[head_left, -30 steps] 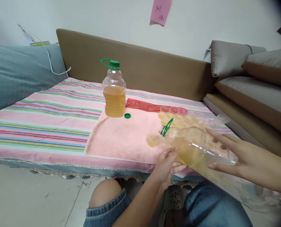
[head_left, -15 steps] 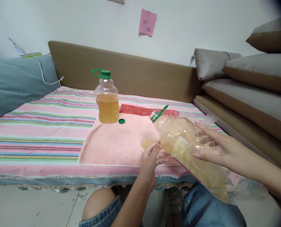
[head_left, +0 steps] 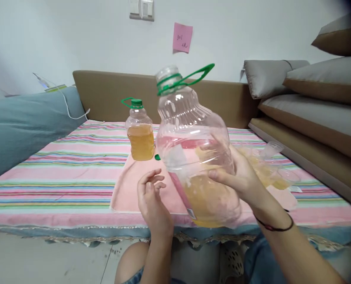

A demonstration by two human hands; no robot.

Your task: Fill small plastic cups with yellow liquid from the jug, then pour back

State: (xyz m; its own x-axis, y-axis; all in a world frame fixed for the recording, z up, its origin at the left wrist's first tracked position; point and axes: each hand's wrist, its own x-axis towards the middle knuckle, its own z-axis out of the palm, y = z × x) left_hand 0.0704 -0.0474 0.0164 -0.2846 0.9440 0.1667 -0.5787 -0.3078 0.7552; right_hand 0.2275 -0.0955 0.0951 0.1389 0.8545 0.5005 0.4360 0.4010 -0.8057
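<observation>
My right hand (head_left: 243, 177) grips the side of a large clear plastic bottle (head_left: 193, 122), which is lifted above the bed and tilted a little to the left. The bottle has no cap on its neck; a green handle ring (head_left: 175, 83) sits there. Yellowish liquid lies in its lower part. My left hand (head_left: 152, 193) is just left of the bottle, apart from it, with fingers loosely bent and spread and nothing in them. A second bottle (head_left: 140, 138) with a green cap and amber liquid stands upright further back. Beside it lies a loose green cap (head_left: 157, 157), partly hidden by the held bottle.
Several clear plastic cups (head_left: 271, 150), some with yellow liquid, stand at the right. A pink towel (head_left: 128, 185) covers part of the striped sheet (head_left: 60, 169). Stacked cushions (head_left: 320, 106) rise along the right side; a brown backboard (head_left: 110, 92) runs behind.
The held bottle has swung from a strong tilt to nearly upright and moved up and left. My left hand has drawn away to the left. The cups at the right have come into view.
</observation>
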